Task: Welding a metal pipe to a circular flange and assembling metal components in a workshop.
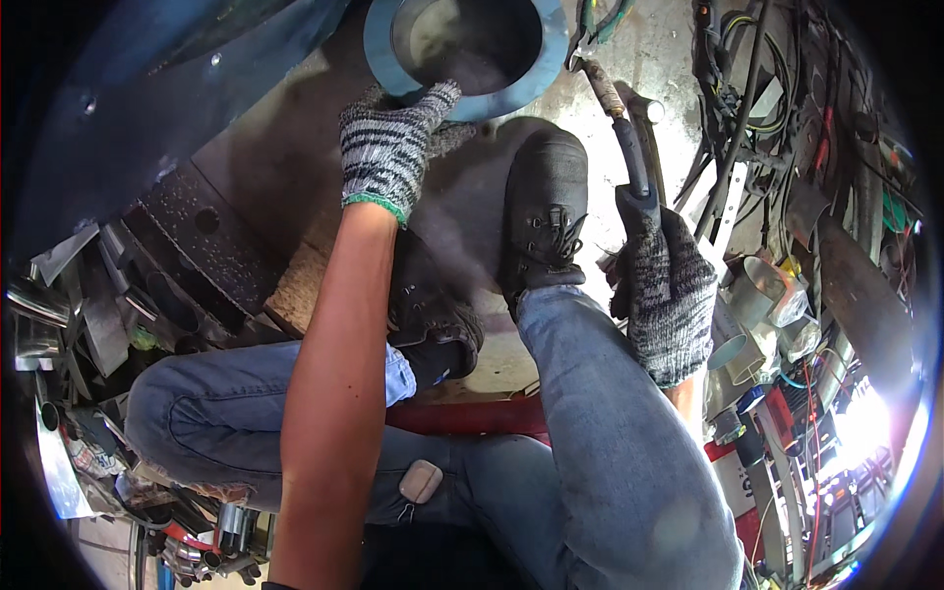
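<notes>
A blue-grey ring-shaped flange point(385, 61) with a dark round opening is at the top centre. My left hand point(393, 147), in a black-and-white striped knit glove, grips its near rim, the thumb along the edge. Some of those fingers are hidden beneath. On the right, my right hand point(664, 285), in a similar glove, is closed around the dark handle of a welding torch point(629, 138). The torch's brownish, worn nozzle points up and left, toward the ring's right side, and is apart from it.
My black boot point(546, 187) stands between my hands. At upper left is a large blue metal surface point(187, 98); below it lies a dark perforated plate point(197, 231). Cables point(747, 98) tangle at upper right. Metal offcuts and pipes point(757, 305) crowd both sides. Bright light glares at far right.
</notes>
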`<state>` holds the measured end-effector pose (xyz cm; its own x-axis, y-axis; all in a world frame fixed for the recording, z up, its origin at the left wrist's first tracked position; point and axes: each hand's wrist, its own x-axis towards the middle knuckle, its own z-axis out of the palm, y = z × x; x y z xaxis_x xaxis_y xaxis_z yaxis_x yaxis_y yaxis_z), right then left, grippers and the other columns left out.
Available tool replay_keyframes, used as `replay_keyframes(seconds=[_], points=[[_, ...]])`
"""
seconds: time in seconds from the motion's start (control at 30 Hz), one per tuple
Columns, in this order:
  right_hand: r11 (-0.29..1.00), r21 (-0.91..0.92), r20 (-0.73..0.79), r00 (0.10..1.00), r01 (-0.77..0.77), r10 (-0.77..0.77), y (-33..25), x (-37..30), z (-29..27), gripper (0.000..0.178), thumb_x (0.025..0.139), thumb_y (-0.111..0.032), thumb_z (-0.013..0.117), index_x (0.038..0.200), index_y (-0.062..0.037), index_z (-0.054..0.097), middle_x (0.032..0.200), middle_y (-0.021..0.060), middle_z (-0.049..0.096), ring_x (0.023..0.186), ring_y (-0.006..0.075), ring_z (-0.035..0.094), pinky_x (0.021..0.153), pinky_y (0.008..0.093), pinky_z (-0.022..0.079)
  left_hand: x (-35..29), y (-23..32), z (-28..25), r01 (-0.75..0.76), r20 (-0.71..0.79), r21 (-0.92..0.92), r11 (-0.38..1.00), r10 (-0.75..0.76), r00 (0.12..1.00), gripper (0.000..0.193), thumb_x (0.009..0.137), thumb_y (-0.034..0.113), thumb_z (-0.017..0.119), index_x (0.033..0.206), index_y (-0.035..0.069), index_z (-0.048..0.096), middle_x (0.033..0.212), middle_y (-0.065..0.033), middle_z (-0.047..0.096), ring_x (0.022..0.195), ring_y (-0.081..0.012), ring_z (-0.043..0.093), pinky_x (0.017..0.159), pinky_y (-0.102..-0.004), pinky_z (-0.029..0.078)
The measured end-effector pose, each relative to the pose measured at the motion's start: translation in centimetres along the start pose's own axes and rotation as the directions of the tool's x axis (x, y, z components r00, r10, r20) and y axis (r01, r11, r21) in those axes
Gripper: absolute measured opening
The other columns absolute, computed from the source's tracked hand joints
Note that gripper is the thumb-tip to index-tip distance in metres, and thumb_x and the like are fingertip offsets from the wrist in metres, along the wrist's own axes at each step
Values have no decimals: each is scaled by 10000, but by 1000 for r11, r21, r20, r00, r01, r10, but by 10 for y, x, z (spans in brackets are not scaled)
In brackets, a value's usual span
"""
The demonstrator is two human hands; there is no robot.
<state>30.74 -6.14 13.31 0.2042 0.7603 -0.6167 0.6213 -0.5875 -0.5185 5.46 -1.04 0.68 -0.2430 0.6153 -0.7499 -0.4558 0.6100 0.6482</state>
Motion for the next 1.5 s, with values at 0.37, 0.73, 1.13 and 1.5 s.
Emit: replay_keyframes(seconds=[0.37, 0.73, 1.13, 1.5], points=[[989, -93, 151, 984, 113, -99, -14, 3, 11, 414, 1102, -319, 597, 1362, -4, 661, 899, 206, 727, 790, 315, 734, 729, 429, 576, 6, -1, -10, -50, -120, 243, 969, 81, 989, 358, 929, 77, 843, 1192, -101, 678, 1170, -219, 746, 978, -308, 767, 836, -443, 692], [740, -404, 510, 804, 538, -306, -47, 8, -8, 328, 1082, -165, 549, 1340, 4, 659, 1060, 281, 733, 908, 448, 739, 851, 514, 605, 14, 13, -26, -61, -19, 418, 906, 76, 997, 315, 920, 224, 854, 1007, -71, 787, 892, -151, 811, 759, -198, 774, 732, -365, 630], [577, -365, 562, 667, 730, -489, -47, 26, 22, 334, 1090, -208, 563, 1331, 2, 663, 982, 236, 722, 833, 383, 725, 781, 473, 587, 11, 0, -3, 5, -68, 488, 873, 32, 997, 325, 917, 300, 823, 955, -21, 798, 853, -156, 809, 733, -228, 786, 734, -373, 630], [648, -352, 530, 715, 675, -457, -47, 27, 24, 345, 1098, -247, 577, 1322, 0, 667, 910, 195, 712, 764, 323, 712, 716, 436, 571, 22, -3, -18, -250, 118, 849, 466, 293, 949, 346, 910, 367, 784, 983, 30, 821, 915, -171, 815, 871, -315, 789, 858, -401, 611]])
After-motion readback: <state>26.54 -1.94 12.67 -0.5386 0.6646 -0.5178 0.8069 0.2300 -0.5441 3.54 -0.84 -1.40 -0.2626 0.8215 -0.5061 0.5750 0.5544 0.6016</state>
